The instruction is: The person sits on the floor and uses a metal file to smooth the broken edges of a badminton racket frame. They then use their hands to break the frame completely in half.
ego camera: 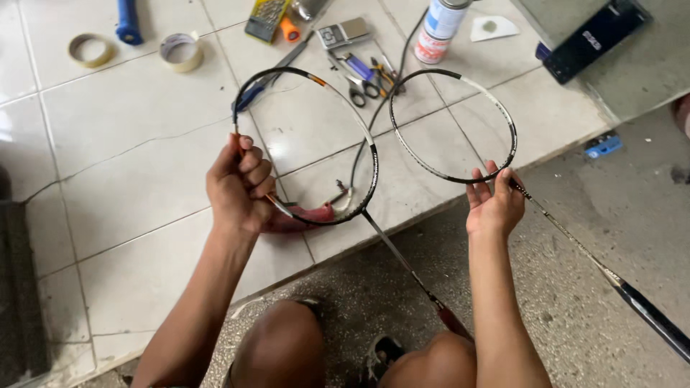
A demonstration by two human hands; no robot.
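Head view: left hand (239,183), centre left of the frame, is closed in a fist around the lower left rim of an unstrung racket frame (305,146), black with an orange and white patch near its top; its shaft runs down and right to a dark red grip between the knees at bottom centre. Right hand (494,203), centre right, has its fingers half spread and curled upward, pinching the bottom rim of a second unstrung racket frame (453,124), black and white, just where the hoop meets the shaft; that shaft slants off to the lower right edge (the handle end is dark). The two hoops sit side by side, close but apart, over a white tiled floor (136,144). Behind them, top of frame: scissors (357,88), a spray can (440,30), a tape roll (181,52), a second, tan tape roll (90,49) upper left, a blue grip (129,21). A red cloth-like object (305,217) lies under the left hoop's lower rim; cannot tell what it is.
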